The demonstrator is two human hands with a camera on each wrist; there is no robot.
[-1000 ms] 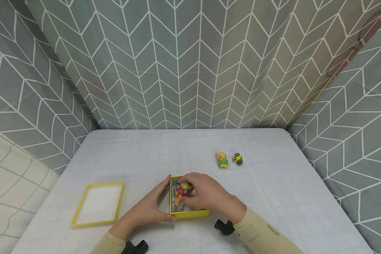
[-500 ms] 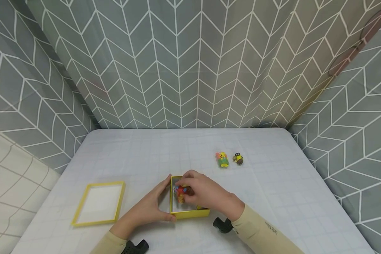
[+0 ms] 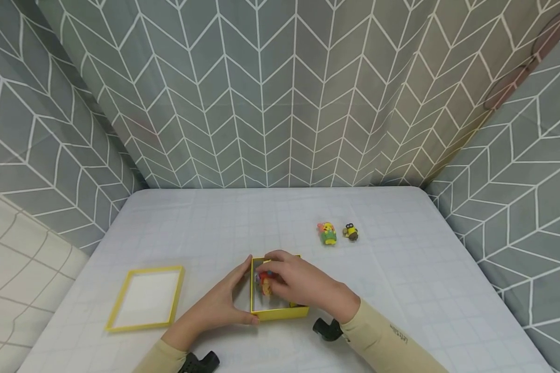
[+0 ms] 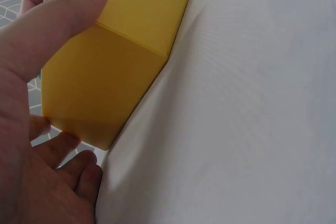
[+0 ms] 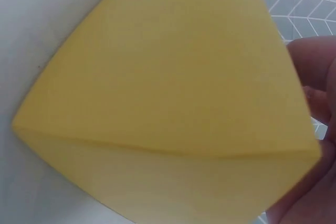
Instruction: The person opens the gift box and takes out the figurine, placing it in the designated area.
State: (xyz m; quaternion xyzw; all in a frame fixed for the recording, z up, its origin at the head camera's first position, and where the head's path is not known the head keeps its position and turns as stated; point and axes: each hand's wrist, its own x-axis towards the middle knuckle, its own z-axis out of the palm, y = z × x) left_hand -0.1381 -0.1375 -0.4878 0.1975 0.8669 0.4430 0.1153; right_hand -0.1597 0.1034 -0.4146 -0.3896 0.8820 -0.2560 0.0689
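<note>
A shallow yellow box [image 3: 280, 314] stands uncovered near the front of the table. My left hand [image 3: 220, 302] grips its left side, thumb [image 4: 68, 27] on the front face and the other fingers at the far edge. Over the box my right hand [image 3: 295, 277] reaches in and pinches a small red and orange toy figure [image 3: 265, 286], partly hidden by the fingers. Another bit of something yellow and dark lies in the box's front right corner. The right wrist view is filled by the yellow box wall [image 5: 173, 77], with part of the right hand [image 5: 315, 108] at its right edge.
A yellow-rimmed box lid [image 3: 147, 299] with a white inside lies at the left. Toward the back right are a green, yellow and pink toy figure [image 3: 328, 234] and a yellow and brown goggled one [image 3: 351, 232]. Patterned curtains [image 3: 280, 103] enclose the white-covered table.
The toy figure has gone lower into the box and turned more upright, with the right hand's fingers covering more of it. The left hand keeps its place on the box.
</note>
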